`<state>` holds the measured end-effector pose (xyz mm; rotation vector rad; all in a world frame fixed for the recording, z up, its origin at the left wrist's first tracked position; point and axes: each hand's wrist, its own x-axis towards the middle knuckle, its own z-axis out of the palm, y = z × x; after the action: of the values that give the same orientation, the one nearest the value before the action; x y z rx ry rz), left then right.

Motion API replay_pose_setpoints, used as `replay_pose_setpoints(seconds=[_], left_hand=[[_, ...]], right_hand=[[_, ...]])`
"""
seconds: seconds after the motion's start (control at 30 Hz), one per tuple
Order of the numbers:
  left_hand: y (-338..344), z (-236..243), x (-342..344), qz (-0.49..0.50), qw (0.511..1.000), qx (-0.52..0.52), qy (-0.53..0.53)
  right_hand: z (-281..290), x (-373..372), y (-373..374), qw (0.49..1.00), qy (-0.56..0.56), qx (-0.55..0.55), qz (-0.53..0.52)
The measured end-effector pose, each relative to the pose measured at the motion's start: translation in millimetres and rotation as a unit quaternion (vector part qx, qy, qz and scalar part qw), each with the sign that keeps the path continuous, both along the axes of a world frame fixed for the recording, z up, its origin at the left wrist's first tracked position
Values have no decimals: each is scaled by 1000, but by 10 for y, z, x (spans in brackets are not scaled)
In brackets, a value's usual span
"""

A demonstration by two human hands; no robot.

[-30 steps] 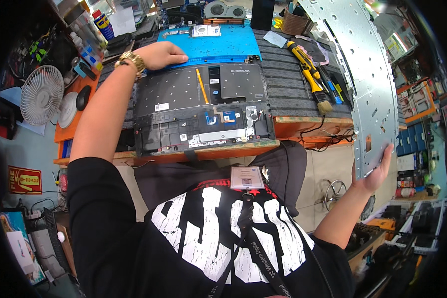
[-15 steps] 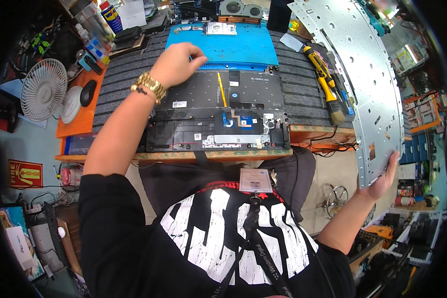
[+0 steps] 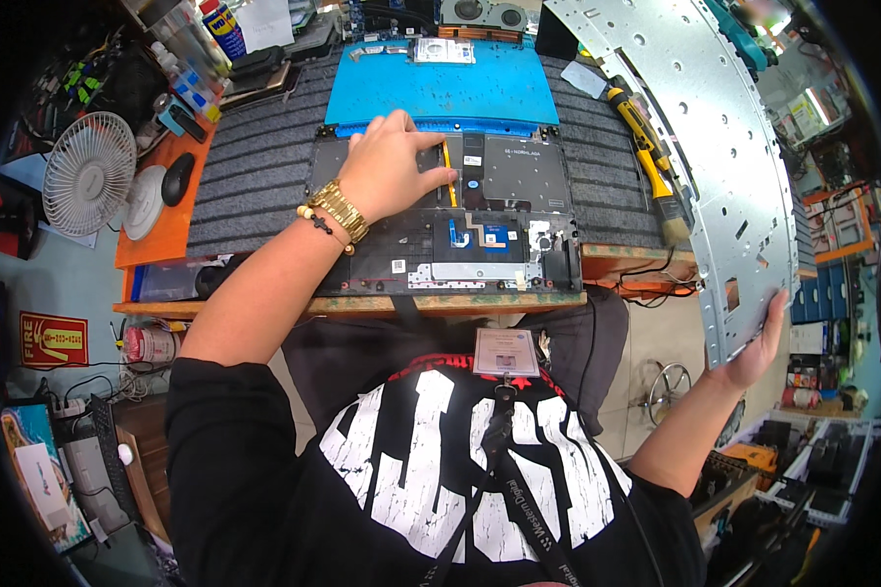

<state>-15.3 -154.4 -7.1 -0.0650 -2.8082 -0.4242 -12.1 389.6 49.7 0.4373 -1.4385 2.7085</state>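
Observation:
An opened laptop base [image 3: 529, 176] lies flat on the bench, its inner side up. A narrow yellow ribbon cable [image 3: 451, 197] runs down its middle, above the blue touchpad board [image 3: 499, 236]. My left hand [image 3: 387, 168] reaches over the base, its thumb and index finger spread apart. Their tips are at the yellow cable; whether they press on it I cannot tell. Out to the right, my right hand [image 3: 757, 352] grips the lower end of a long silver metal plate [image 3: 724, 166] with round and slotted holes, held up off the bench.
Beyond the base a blue panel [image 3: 431, 93] bears a silver drive [image 3: 444, 51]. A yellow-black cutter [image 3: 631, 115] and a brush [image 3: 670, 210] lie on the ribbed grey mat [image 3: 255, 157]. At left are a white fan [image 3: 90, 171] and a black mouse [image 3: 177, 181].
My left hand has moved right and nearer to me, from the blue panel's lower edge to the yellow ribbon cable, and its fingers have spread. My right hand still holds the metal plate.

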Motion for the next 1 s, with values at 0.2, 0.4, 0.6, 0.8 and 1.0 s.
replay_pose_setpoints(seconds=[0.2, 0.4, 0.6, 0.8, 1.0], left_hand=[[6, 2, 31, -14, 1000, -5, 4], [100, 47, 69, -19, 1000, 10, -4], [92, 7, 25, -54, 988, 140, -38], [117, 41, 50, -53, 961, 257, -84], [60, 26, 51, -18, 983, 177, -47]], right_hand=[[30, 11, -91, 1000, 2, -2, -21], [35, 7, -106, 1000, 13, -11, 20], [3, -8, -66, 999, 10, -19, 31], [-16, -6, -36, 1000, 5, -12, -7], [-50, -15, 21, 1000, 5, -15, 5]])
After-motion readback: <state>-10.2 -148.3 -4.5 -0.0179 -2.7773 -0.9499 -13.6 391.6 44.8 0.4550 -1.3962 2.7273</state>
